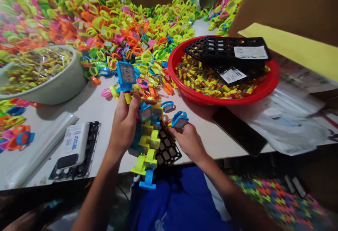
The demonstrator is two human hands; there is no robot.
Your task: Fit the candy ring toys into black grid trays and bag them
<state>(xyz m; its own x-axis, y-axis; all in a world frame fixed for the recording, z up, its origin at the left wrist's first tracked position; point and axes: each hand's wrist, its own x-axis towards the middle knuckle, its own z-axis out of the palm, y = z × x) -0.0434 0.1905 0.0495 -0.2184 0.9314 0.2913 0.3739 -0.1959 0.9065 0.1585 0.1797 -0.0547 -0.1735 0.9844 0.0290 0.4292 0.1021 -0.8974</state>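
Note:
My left hand point(123, 123) is closed, with thumb and fingers pinching a blue toy watch point(126, 76) that has a square clear face. My right hand point(190, 142) is closed on another blue toy watch point(180, 121), held low over the table edge. Between the hands, a black grid tray point(169, 148) lies partly under a row of yellow and blue toy watches point(149, 139). The row reaches past the table edge toward my lap. A loose blue toy watch point(167, 106) rests on the table just beyond my hands.
A large heap of colourful toy watches point(105, 23) covers the back. At right, a red basin point(174, 79) holds small yellow pieces and black trays, with a dark phone point(239, 130) in front. At left are a pale basin point(66, 90) and a white power bank point(74, 144).

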